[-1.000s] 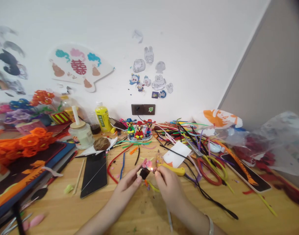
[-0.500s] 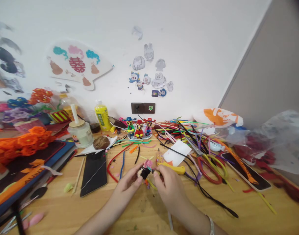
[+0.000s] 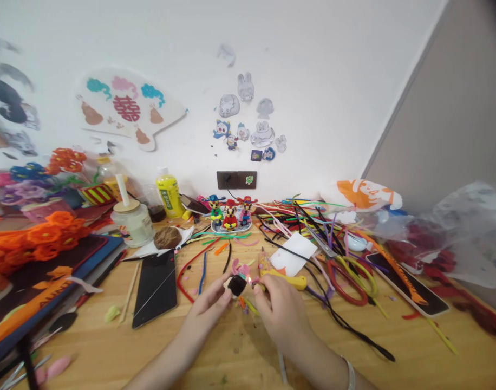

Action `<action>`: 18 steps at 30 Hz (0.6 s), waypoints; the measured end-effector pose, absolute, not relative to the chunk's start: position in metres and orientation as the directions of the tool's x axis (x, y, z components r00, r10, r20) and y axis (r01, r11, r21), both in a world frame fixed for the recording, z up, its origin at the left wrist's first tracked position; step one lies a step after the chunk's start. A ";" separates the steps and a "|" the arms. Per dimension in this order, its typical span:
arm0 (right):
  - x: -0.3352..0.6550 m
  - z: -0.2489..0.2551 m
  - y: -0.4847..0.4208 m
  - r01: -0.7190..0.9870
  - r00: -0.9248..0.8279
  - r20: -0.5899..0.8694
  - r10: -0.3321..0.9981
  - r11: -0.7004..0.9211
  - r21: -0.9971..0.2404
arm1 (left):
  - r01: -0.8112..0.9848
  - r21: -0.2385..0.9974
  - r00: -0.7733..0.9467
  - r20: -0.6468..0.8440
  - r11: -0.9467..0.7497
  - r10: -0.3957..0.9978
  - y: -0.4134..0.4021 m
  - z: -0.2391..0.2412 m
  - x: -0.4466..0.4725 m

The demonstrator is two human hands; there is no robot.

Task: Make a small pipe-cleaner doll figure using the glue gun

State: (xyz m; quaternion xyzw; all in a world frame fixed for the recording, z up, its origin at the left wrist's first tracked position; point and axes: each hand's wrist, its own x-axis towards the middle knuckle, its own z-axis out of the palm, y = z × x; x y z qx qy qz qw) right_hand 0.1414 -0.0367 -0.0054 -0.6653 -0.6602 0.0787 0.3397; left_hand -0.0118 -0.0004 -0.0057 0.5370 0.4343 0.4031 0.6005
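Observation:
My left hand [image 3: 210, 297] pinches a small craft figure [image 3: 236, 285] with a black patch, a pale edge and pink parts on top. Close to its right side, my right hand [image 3: 278, 298] is closed around what looks like a lighter [image 3: 254, 283], mostly hidden by the fingers. A small bright glow like a flame shows at its tip, beside the pink part. Just behind the right hand lies a glue gun [image 3: 294, 281] with a yellow handle. Three finished-looking figures [image 3: 230, 215] in green, red and pink stand on a small dish at the back.
Red-handled scissors [image 3: 347, 284] and many coloured pipe cleaners [image 3: 284, 219] lie to the right, with a white card [image 3: 293, 253] and a phone [image 3: 410, 287]. A dark tablet [image 3: 155, 287], glass jar [image 3: 133, 225], yellow bottle [image 3: 169, 192] and orange flowers [image 3: 49, 235] are left.
A bright glow has appeared between the lighter and the figure. The figure has turned slightly in my left hand, showing more of its black patch; my right hand has hardly moved.

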 end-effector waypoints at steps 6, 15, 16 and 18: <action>0.142 -0.011 -0.035 0.850 0.109 0.367 0.924 0.105 -0.516 | -0.022 0.992 0.272 -0.115 0.125 0.955 0.002 -0.007 -0.013; 0.144 -0.009 -0.034 0.885 0.128 0.339 0.932 0.047 -0.463 | 0.049 0.993 0.252 -0.113 0.104 0.961 0.001 -0.010 -0.015; 0.143 -0.008 -0.034 0.887 0.127 0.344 0.930 0.048 -0.459 | 0.042 0.994 0.248 -0.110 0.102 0.963 0.001 -0.010 -0.015; 0.143 -0.008 -0.034 0.886 0.120 0.351 0.929 0.059 -0.460 | 0.027 0.994 0.250 -0.113 0.110 0.962 0.000 -0.008 -0.014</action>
